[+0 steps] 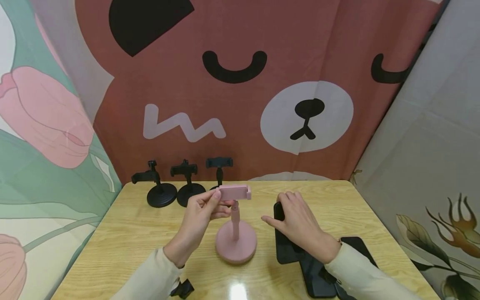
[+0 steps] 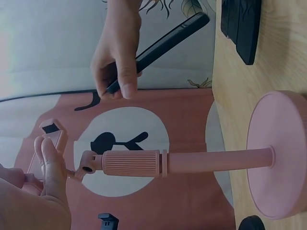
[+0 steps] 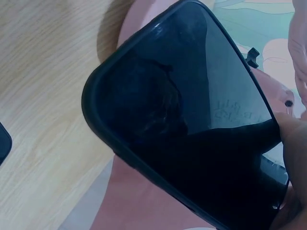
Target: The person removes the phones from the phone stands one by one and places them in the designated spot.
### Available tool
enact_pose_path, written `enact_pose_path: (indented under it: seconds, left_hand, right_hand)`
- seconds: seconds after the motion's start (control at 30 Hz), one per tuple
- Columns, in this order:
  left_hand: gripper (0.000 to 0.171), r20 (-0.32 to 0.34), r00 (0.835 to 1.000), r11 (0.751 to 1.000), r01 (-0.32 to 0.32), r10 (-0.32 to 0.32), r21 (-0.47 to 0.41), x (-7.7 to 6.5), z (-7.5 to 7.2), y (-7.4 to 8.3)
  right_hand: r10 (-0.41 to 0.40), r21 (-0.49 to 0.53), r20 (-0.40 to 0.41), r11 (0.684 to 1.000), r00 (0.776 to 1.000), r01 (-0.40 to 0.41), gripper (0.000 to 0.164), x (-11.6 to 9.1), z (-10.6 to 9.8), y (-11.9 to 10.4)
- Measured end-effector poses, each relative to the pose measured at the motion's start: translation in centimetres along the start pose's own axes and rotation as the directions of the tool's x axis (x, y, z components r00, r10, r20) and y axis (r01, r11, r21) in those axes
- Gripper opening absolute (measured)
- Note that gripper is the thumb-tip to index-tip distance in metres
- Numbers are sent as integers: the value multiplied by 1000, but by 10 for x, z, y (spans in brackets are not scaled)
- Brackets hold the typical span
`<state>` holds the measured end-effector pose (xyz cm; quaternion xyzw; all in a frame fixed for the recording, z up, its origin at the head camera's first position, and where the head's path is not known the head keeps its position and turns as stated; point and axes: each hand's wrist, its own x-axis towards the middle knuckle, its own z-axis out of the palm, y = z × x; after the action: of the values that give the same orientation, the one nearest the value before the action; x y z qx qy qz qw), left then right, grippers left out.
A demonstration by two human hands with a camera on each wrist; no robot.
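Note:
A pink phone stand [image 1: 236,246] with a round base stands upright on the table, its post topped by a holder [image 1: 233,192]. My left hand [image 1: 200,214] pinches the left end of that holder between thumb and fingers. To the right of the stand, my right hand [image 1: 301,218] grips a black smartphone [image 1: 286,248] by its upper end. In the left wrist view the smartphone [image 2: 175,42] is raised off the table and tilted. Its dark, glossy screen [image 3: 177,100] fills much of the right wrist view.
Several more black phones [image 1: 316,277] lie on the table [image 1: 142,246] under and beside my right forearm. Three black phone stands, including one at far left [image 1: 162,196], line the back edge. A printed curtain [image 1: 240,104] hangs behind.

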<state>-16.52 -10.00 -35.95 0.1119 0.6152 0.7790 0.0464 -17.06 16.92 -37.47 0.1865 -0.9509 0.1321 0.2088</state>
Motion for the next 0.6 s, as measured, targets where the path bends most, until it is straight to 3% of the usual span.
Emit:
enact_pose_path:
  seconds: [0.6]
  left_hand:
    - [33,-30,997,998,-65,65,-9,36,16,6]
  right_hand:
    - [44,-11,72,999,996,-44,53,-8,12,6]
